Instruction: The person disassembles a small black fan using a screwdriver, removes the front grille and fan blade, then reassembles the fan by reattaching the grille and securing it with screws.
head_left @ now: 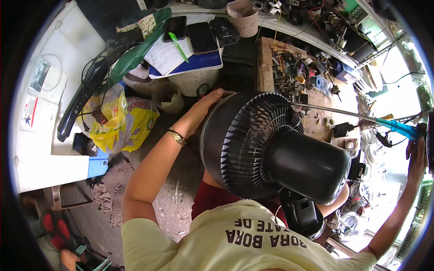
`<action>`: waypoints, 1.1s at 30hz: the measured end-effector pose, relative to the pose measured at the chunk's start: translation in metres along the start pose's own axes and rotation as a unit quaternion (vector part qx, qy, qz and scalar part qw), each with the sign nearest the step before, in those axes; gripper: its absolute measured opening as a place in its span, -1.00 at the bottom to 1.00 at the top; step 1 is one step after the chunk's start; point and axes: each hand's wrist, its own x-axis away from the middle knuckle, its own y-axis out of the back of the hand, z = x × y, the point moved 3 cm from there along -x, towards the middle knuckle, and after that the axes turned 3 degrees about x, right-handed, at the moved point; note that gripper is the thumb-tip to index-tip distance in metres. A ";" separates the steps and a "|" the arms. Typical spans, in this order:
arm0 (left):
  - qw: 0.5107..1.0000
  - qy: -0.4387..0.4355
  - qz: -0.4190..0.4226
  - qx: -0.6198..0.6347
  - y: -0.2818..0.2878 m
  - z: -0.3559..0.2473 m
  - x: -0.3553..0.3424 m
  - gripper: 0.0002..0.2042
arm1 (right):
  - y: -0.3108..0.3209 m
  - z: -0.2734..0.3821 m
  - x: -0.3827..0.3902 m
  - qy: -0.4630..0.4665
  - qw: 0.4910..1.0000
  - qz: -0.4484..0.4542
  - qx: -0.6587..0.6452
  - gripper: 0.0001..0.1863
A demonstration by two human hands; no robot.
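Observation:
A black electric fan [244, 135] rests tilted across my lap, its rear grille and rounded motor housing [312, 165] facing up and right. Against the left rim of the fan head, my left hand [205, 108] grips it, wrist in a gold-coloured bracelet; its fingertips are partly hidden. Far to the right, my right hand [419, 147] is closed round the blue handle of a long screwdriver [398, 128]. The metal shaft points left, its tip end by the upper edge of the grille; I cannot tell if they touch. A black stand part [300, 212] hangs below the housing.
A wooden board [316, 119] beyond the fan carries loose screws and small parts. Phones [202, 38], an open notebook [169, 54] and a green pen [178, 46] lie at the back left. A yellow plastic bag [120, 122] and crumpled cloth [113, 187] are on the left.

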 end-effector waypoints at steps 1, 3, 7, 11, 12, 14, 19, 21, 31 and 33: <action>1.000 0.017 0.005 0.007 0.000 -0.002 0.002 -0.59 | 0.000 0.001 0.002 0.000 1.000 -0.005 0.001 -0.54; 0.997 -0.006 -0.005 -0.082 0.001 -0.003 0.000 -0.58 | 0.001 0.001 0.004 0.001 1.000 -0.024 0.004 -0.53; 0.999 0.012 -0.021 -0.035 0.003 0.005 -0.004 -0.58 | -0.013 0.021 0.011 0.057 0.993 -0.102 0.023 -0.51; 0.999 0.038 -0.028 -0.015 0.005 0.003 0.004 -0.58 | -0.014 0.024 0.018 0.026 0.996 -0.083 0.006 -0.50; 0.999 0.037 -0.026 -0.027 0.003 0.000 0.005 -0.56 | -0.011 0.021 0.020 0.032 0.998 -0.037 -0.031 -0.50; 0.996 0.041 -0.054 -0.055 -0.007 -0.004 0.007 -0.55 | -0.005 0.022 0.027 0.058 0.995 0.025 -0.075 -0.52; 0.999 0.019 -0.034 -0.008 -0.006 0.006 0.000 -0.52 | -0.024 0.024 0.030 0.117 0.991 -0.046 -0.037 -0.53; 1.000 0.007 -0.028 -0.013 -0.005 0.006 0.000 -0.52 | -0.031 0.017 0.029 0.085 0.989 -0.046 -0.110 -0.49; 0.936 -0.181 -0.016 -0.302 -0.020 -0.019 0.014 -0.41 | -0.111 0.012 0.051 -0.021 0.956 -0.105 -0.274 -0.29; 0.935 -0.193 0.009 -0.299 -0.023 -0.019 0.010 -0.44 | -0.143 0.018 0.063 -0.020 0.962 -0.015 -0.272 -0.17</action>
